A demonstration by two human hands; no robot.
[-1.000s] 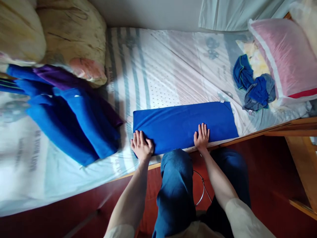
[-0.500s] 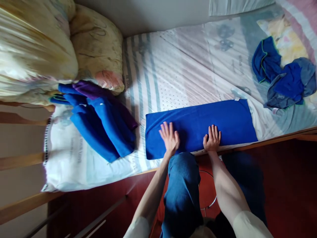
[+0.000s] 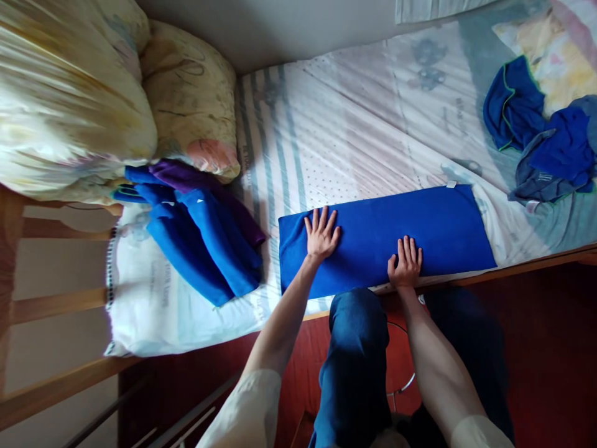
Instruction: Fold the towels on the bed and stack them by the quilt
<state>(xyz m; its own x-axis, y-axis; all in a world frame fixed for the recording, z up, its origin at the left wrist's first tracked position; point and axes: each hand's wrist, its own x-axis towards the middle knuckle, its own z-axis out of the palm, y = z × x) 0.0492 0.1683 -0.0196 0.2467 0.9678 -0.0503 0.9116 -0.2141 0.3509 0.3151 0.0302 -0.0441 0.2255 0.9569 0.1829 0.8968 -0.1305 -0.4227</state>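
A blue towel [image 3: 368, 233], folded into a long flat strip, lies along the front edge of the bed. A small white tag shows at its far right corner. My left hand [image 3: 321, 235] is open and rests flat on the towel's left part, fingers spread toward its far edge. On the near edge, right of the middle, my right hand [image 3: 405, 264] lies palm down and open. Neither hand grips the cloth. To the left are folded blue cloths [image 3: 205, 246], with a purple cloth [image 3: 186, 174] partly under them.
Crumpled blue and grey cloths [image 3: 555, 149] lie on the right of the bed. Yellowish pillows [image 3: 191, 99] are piled at the left, by the wooden bed rails [image 3: 60, 305]. A patterned sheet [image 3: 345, 118] covers the mattress. My knees are against the bed's front side.
My left hand has slid away from me across the towel toward its far edge. My right hand stays at nearly the same place on the near edge. The view has shifted slightly.
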